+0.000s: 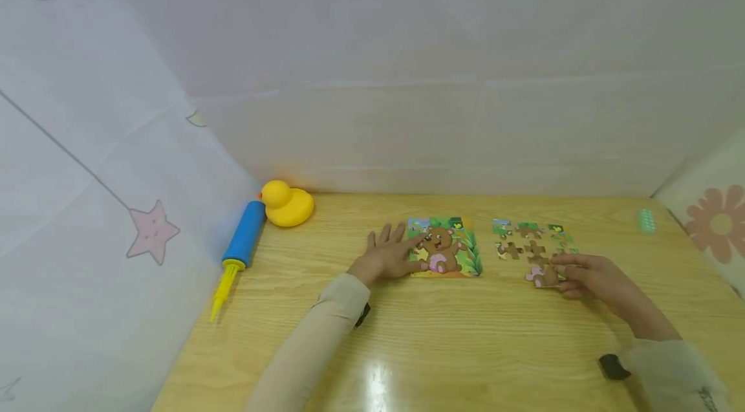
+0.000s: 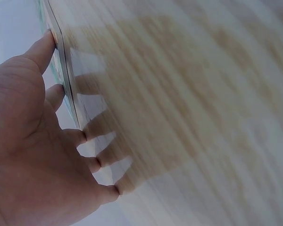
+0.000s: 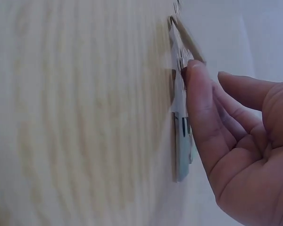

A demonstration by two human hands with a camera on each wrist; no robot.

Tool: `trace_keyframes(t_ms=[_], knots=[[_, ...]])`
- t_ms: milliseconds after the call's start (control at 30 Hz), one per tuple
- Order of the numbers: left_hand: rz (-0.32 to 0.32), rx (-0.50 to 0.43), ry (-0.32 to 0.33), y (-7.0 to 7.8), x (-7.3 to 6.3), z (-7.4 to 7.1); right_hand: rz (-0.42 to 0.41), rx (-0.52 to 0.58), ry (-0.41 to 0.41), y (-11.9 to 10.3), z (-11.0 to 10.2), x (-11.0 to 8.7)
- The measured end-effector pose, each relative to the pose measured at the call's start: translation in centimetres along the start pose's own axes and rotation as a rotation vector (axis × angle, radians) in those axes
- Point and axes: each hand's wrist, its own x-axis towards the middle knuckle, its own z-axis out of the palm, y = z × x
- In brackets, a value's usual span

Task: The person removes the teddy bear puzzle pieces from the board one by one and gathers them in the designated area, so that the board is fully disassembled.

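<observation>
My left hand [image 1: 388, 257] lies with spread fingers beside a bear picture board [image 1: 445, 247]. Its thumb and a finger touch the board's left edge; the left wrist view shows these fingertips [image 2: 52, 40] on it. At the right, my right hand [image 1: 590, 279] holds the right edge of a puzzle piece [image 1: 542, 276] with brown and pink on it. That piece is tilted up from the table in the right wrist view, its raised end at the fingertips [image 3: 196, 70]; the far fingers are partly hidden. Several other puzzle pieces [image 1: 528, 229] lie above it, in loose rows.
A yellow rubber duck [image 1: 289, 206] and a blue and yellow hand pump [image 1: 244, 234] stand at the table's left side. A small green object [image 1: 647, 220] lies near the far right corner. White printed cloth [image 1: 372, 134] hangs behind and beside the wooden table [image 1: 436, 341].
</observation>
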Motion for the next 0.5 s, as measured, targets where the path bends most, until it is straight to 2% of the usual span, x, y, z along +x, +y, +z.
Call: trace_keyframes(t_ms=[233, 500], knots=[[0.004, 0.004, 0.004, 0.1, -0.2, -0.2, 0.006, -0.147, 0.002, -1.0, -0.3, -0.3], [0.002, -0.019, -0.001, 0.1, -0.3, -0.1, 0.02, -0.168, -0.041, -2.0, -0.7, -1.0]])
